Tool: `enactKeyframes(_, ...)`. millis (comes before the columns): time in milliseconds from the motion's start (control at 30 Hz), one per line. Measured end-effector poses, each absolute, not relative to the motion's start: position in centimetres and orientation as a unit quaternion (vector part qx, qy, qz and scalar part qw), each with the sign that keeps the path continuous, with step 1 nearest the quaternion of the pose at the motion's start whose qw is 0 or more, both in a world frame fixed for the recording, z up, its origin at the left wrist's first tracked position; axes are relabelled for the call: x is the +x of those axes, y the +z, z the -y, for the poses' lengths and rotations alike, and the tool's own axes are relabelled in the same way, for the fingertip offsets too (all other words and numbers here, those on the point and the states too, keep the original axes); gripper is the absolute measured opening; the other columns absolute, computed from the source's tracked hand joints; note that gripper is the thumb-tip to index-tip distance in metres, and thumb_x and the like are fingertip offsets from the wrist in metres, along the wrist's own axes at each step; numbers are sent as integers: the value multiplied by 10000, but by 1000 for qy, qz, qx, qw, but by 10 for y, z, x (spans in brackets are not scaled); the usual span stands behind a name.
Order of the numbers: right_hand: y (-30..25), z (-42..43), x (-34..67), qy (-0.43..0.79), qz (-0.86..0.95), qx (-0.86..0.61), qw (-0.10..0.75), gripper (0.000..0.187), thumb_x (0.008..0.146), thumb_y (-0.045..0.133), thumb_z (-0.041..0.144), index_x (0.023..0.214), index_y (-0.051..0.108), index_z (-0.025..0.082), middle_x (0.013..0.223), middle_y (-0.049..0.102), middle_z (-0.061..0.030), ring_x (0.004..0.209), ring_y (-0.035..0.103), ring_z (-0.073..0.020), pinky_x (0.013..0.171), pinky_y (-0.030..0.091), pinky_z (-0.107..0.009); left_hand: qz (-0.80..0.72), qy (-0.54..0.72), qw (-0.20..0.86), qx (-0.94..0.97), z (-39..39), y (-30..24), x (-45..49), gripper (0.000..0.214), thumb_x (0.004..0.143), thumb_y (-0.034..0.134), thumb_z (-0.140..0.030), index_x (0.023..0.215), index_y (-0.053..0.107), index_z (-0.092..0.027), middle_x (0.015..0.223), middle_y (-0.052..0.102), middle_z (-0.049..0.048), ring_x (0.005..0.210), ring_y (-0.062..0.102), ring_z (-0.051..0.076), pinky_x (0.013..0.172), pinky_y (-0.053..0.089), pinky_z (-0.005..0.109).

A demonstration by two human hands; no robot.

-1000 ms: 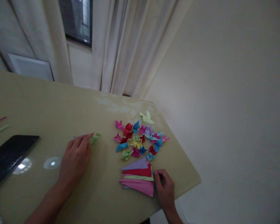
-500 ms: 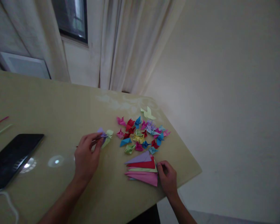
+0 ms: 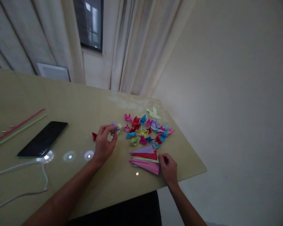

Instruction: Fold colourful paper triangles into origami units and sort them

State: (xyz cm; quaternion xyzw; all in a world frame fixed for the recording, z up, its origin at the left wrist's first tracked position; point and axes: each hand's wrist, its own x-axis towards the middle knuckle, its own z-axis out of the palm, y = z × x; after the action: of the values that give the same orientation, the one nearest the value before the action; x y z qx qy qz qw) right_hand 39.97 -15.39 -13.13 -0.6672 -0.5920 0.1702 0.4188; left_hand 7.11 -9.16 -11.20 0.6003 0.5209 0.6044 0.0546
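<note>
My left hand [image 3: 106, 141] pinches a purple piece of folded paper [image 3: 114, 124] between thumb and fingertips. Partly behind the fingertips, a pale green folded paper [image 3: 119, 126] shows. A small red folded paper [image 3: 94, 136] lies left of that hand. My right hand [image 3: 169, 168] is closed, its fingertips against the right end of a fanned row of pointed folded papers [image 3: 145, 161] in purple, red, green and pink. Whatever its fingers may hold is hidden. Beyond the row spreads a pile of small origami pieces [image 3: 143, 133] in many colours.
A black phone [image 3: 43, 139] lies at the left, near a white cable [image 3: 43, 175]. Past it are a pink stick [image 3: 21, 124] and a green stick [image 3: 19, 131]. The table's [image 3: 186, 157] right corner is beside my right hand. Curtains [image 3: 141, 47] and a wall stand behind.
The view has swung left and down, bringing more of the phone, sticks and cable into sight. The red paper beside my left hand now shows. My right hand stays at the paper row.
</note>
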Motion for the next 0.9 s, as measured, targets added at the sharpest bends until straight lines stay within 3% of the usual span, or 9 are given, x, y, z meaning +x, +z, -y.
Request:
enactKeyframes(167,-133,153,399,167,588,-665,429,403,911,592,529,713,655,184,637,619,-17,610,563,-183,595,426,-279,-484,607,133,617,90,-128,78,333,946,667,-242,1279,658,-248,1267,539,84,1074,687,198,945,676,428)
enactKeyframes(300,-134,153,400,173,584,-662,437,388,912,594,518,736,670,181,659,638,-23,637,585,-189,616,441,-279,-489,601,165,610,88,-131,78,459,925,707,-296,1372,612,-258,1383,522,107,1171,679,238,889,705,433)
enactKeyframes(467,-133,153,400,174,583,-661,439,391,912,598,519,719,659,186,649,635,-20,633,580,-186,609,434,-273,-483,582,196,625,85,-132,77,289,950,685,-345,1210,721,-224,1348,609,102,1091,734,233,891,709,438)
enactKeyframes(600,-132,153,399,176,585,-661,435,409,908,602,540,706,651,187,632,619,-16,616,564,-182,591,423,-270,-490,580,152,633,86,-130,76,238,968,674,-339,1166,743,-226,1266,657,83,1075,734,226,922,700,443)
enactKeyframes(767,-132,153,399,178,583,-665,433,437,910,596,570,701,644,190,620,610,-14,604,556,-183,581,425,-271,-480,601,161,619,89,-125,79,264,982,663,-387,1178,704,-215,1245,607,73,1012,748,192,904,705,424)
enactKeyframes(900,-132,153,398,195,576,-668,430,475,921,590,612,731,666,184,654,647,-28,625,585,-192,597,446,-275,-493,617,184,585,91,-124,76,301,943,712,-475,1044,681,-194,1193,583,62,1029,748,197,877,708,403)
